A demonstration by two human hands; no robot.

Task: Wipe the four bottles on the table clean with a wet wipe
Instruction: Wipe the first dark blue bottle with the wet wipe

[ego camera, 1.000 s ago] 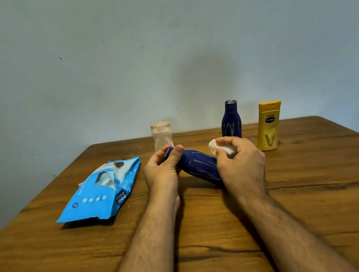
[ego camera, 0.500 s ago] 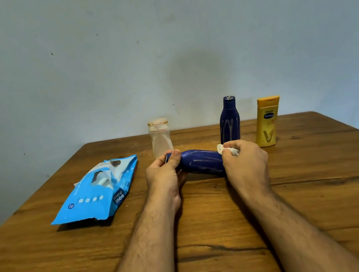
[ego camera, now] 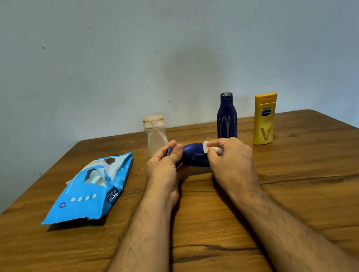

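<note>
- While the dark blue plastic bottle (ego camera: 195, 155) lies on its side at the centre of the frame, held just above the brown wooden tabletop (ego camera: 301, 186), the left hand (ego camera: 165, 169) grips its cap end, thumb curled over the top and fingers wrapped beneath.
- The right hand (ego camera: 231, 160) covers the bottle's other end; its grip is a tight pinch on a small crumpled white wet wipe (ego camera: 211, 149), which it presses against the blue body.
- Both bare forearms reach in from the lower edge of the frame.
- Behind the hands, toward the far edge of the tabletop, three bottles stand upright in a row, well apart from one another: a clear translucent plastic bottle with a pale cap (ego camera: 156, 133) just left of centre, a second dark blue curved bottle with pale streaks (ego camera: 226, 118) right of centre, and a yellow lotion bottle with a blue oval label (ego camera: 264, 119) further right.
- At the left of the frame a light blue soft wipes packet (ego camera: 88, 193) lies flat, with white tissue showing at its top opening.
- A pale blue-grey wall (ego camera: 158, 44) fills the upper half of the frame.
</note>
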